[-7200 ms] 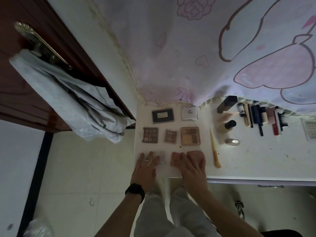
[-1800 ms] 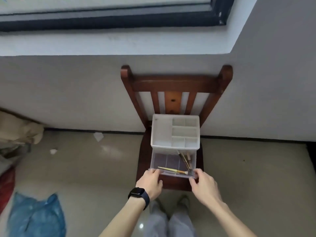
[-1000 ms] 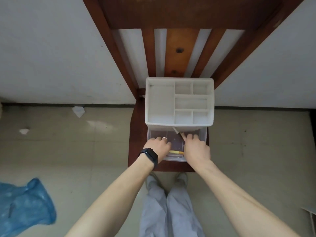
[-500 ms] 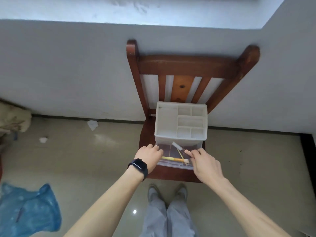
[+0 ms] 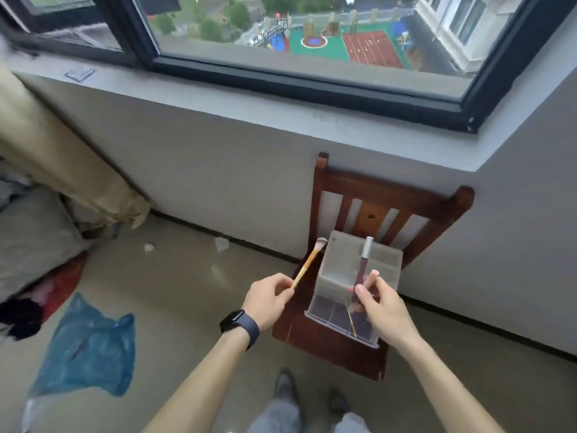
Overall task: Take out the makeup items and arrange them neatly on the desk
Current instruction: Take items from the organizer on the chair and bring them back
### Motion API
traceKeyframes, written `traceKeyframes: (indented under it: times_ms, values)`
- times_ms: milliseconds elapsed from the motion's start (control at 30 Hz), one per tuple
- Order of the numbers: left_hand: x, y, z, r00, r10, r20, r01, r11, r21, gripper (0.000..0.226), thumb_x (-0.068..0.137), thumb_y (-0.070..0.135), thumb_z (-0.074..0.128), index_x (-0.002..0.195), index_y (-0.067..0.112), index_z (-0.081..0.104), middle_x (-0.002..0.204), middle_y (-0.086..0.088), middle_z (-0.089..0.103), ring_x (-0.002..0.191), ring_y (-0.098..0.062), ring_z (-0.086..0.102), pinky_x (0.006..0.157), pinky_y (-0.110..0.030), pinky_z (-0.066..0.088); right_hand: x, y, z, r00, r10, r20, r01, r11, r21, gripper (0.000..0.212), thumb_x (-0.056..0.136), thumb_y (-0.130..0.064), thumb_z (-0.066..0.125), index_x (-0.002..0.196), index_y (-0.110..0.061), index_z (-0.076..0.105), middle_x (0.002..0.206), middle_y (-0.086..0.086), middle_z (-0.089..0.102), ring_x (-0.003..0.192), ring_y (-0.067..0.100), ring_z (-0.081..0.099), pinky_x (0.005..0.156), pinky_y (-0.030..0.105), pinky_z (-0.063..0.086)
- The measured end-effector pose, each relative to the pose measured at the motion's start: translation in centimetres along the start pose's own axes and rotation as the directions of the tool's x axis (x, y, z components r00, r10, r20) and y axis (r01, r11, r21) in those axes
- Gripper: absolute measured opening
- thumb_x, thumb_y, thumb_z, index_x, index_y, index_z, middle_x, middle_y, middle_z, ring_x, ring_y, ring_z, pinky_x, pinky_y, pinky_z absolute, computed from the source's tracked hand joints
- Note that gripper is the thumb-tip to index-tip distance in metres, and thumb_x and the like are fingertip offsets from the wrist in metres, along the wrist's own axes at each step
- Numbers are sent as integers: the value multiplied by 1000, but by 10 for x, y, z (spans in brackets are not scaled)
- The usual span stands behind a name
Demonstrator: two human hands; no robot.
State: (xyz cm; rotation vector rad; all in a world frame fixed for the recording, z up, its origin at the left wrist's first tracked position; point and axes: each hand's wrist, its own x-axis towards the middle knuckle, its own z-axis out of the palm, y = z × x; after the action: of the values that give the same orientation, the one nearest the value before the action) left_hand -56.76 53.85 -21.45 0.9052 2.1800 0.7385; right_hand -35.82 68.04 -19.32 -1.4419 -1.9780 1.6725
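Left hand: a slim yellow-handled makeup brush is pinched at its handle end.
Right hand: a maroon, silver-capped brush is pinched low.
Location: both are held above the clear plastic drawer.
Handling: judged light and stiff; best gripped mid-handle, bristles spared.

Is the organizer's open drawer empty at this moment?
No, a thin yellow stick lies in the clear drawer, while the left hand holds a yellow-handled brush and the right hand a maroon-handled brush.
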Motion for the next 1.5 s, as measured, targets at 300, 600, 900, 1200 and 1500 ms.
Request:
traceKeyframes:
  times_ms: [300, 600, 900, 1200, 1500]
  values:
    - [-119, -34, -30, 870, -351, -347, 223, 907, -357, 6, 90, 22, 68, 93, 25, 72, 82, 11, 73, 80, -9, 68, 81, -26, 54, -4, -61, 61, 870, -237, 433, 281, 959, -41, 11, 103, -23, 54, 107, -24, 64, 89, -9, 75, 75, 7, 70, 75, 30, 58]
    - [-365, -109, -43, 335, -721, -607, 247, 689, -682, 12, 88, 13, 72, 85, 24, 67, 75, 9, 69, 62, -5, 64, 75, -27, 56, -126, -108, 220, 407, -247, 879, 516, 857, 2, 13, 103, -14, 53, 106, -8, 64, 76, -4, 68, 59, 6, 56, 55, 18, 45]
    - [-616, -161, -10, -185, -802, -568, 46, 570, -820, 5, 87, 15, 74, 90, 18, 72, 85, 0, 71, 70, -20, 71, 75, -28, 56, -363, -128, 362, -106, -180, 978, 693, 692, 203, 12, 103, -20, 52, 102, -17, 63, 86, -6, 74, 63, 6, 60, 60, 27, 45]
    - [-842, -203, 35, -486, -755, -441, -27, 517, -856, 5, 88, 17, 74, 91, 19, 72, 85, 1, 73, 69, -18, 71, 72, -24, 55, -584, -81, 471, -401, -79, 913, 671, 653, 352, 7, 102, -15, 54, 100, -17, 60, 89, -4, 75, 63, 5, 60, 55, 23, 48]
    - [-989, -251, 44, -683, -684, -257, -167, 488, -857, 7, 88, 15, 74, 91, 21, 73, 84, 4, 73, 70, -18, 71, 57, -14, 47, -765, -50, 584, -626, 51, 778, 631, 620, 467, 8, 102, -18, 53, 100, -16, 60, 85, -3, 75, 65, 6, 61, 59, 26, 47]
